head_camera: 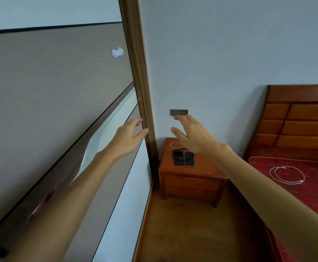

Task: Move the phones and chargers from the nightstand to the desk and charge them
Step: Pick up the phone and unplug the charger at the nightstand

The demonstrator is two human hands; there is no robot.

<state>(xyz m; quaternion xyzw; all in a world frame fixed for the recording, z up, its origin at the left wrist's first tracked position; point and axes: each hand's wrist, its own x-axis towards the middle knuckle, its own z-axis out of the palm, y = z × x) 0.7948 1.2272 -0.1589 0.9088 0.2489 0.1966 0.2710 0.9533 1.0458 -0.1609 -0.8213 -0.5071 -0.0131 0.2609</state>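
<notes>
Holding nothing, our right hand (194, 138) hangs in the air with its fingers spread and lightly bent, covering part of the nightstand's back edge from this angle. Our left hand (129, 137) is empty too, fingers loose and apart, out in front of the brown door frame (141, 87).

Below the right hand, two phones lie flat and side by side on the nightstand (209, 166): a black phone (179, 157) on the left and a paler phone (190, 159) on the right. A white cable (174, 145) curls just behind them. A thin dark line across both screens may be a second cable, though we cannot be sure.

Further right, a coiled white cable (287, 175) lies on the red mattress (268, 195), below the wooden headboard (302, 118). A grey wall plate (179, 111) sits just above the right fingertips.
</notes>
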